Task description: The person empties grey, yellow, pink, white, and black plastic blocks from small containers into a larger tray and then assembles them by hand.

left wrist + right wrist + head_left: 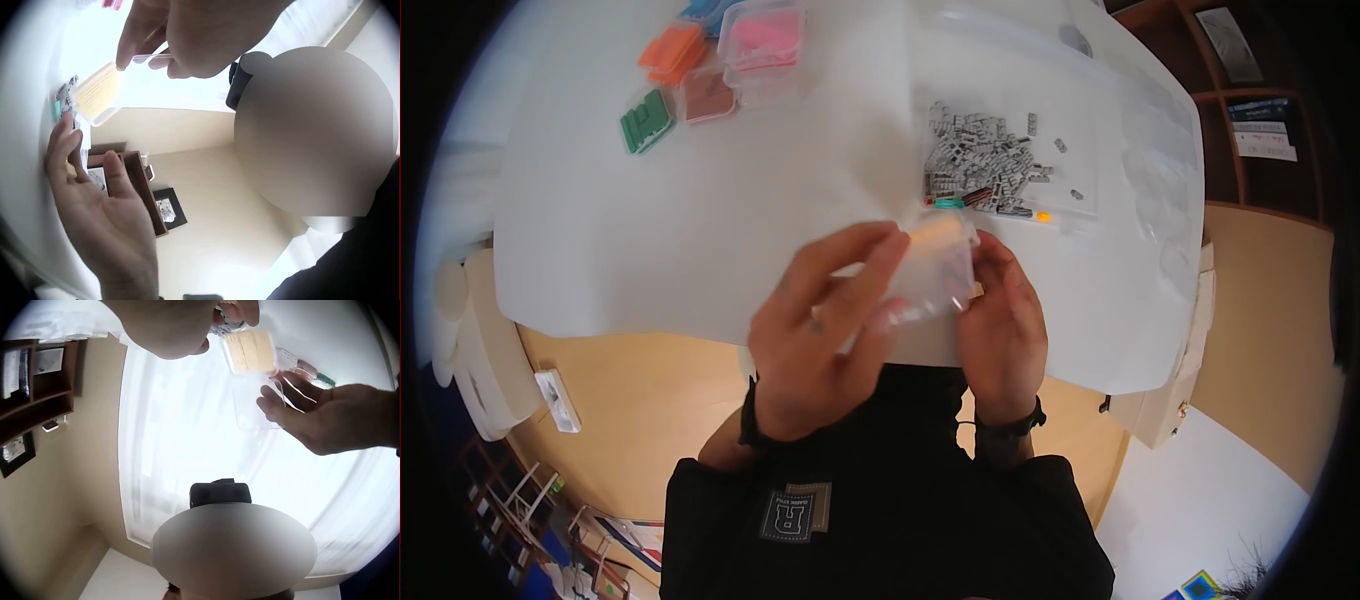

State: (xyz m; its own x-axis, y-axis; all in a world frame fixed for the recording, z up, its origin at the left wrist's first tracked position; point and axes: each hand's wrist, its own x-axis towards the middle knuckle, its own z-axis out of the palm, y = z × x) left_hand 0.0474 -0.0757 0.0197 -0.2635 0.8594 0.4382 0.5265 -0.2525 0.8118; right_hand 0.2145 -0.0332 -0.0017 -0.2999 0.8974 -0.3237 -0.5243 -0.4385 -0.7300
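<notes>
Clear plastic box with pale yellow strips point(933, 262) sits between the person's two hands above the near side of the white table point(650, 230) in the head view. Their left hand point(828, 325) pinches its edge, its fingers partly covering that side; their right hand point(1003, 325) is at the opposite side. Just beyond lies a heap of small grey-and-white pieces point(980, 155), with a teal piece point(949, 203) and an orange-yellow piece point(1043, 217) along its near edge. Well apart, toward the far left, stand clear cases with green point(646, 122), brownish-red point(708, 96), orange point(672, 54) and pink contents point(766, 38).

From the left wrist, the right hand's thumb stands apart from its bent fingers; whether these grip anything cannot be told. A brown wooden shelf shows behind.

From the right wrist, the box's transparent lid point(253, 409) hangs open below the strips, beside the left hand's fingers.
</notes>
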